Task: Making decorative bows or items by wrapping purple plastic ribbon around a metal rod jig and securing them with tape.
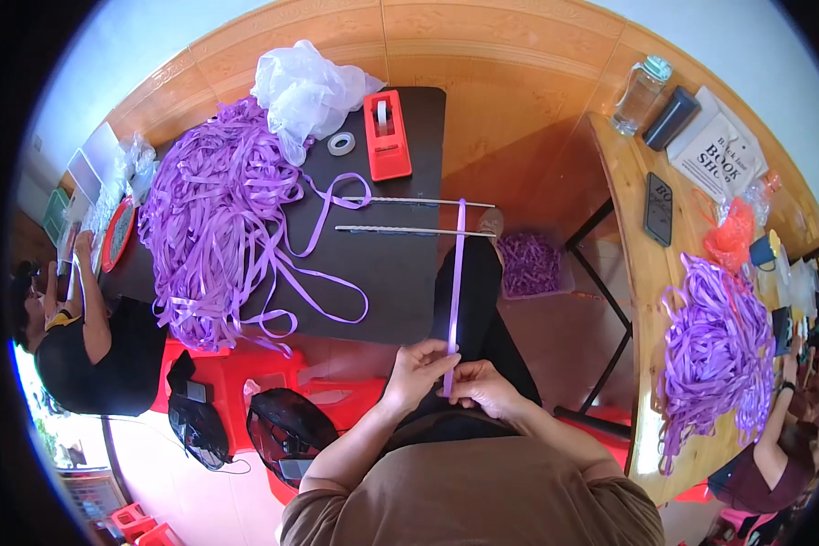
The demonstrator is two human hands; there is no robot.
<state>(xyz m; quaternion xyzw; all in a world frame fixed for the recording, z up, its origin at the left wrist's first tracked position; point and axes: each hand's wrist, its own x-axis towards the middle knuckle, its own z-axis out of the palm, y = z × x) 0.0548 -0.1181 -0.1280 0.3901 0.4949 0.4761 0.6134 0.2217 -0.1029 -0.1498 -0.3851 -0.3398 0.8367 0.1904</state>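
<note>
I see a single purple ribbon strip [455,282] stretched taut in a straight line from the two rods [417,217] at the near edge of the dark table [400,291] down to my lap, probably so that its run can be gauged against the rods. My left hand [419,369] pinches the strip's lower end from the left, fingers curled around it, while my right hand [487,387] pinches it just beside, the two hands almost touching; holding both so close looks like a way to keep the end flat and under tension. Left of the strip, a big heap of purple ribbon [214,218] lies on the table within easy reach as stock. Behind it sit a white plastic bag [305,91], a roll of tape [341,144] and a red tape dispenser [387,135]. On the floor beyond the table's right edge, a clear bin [530,264] holds small purple pieces.
</note>
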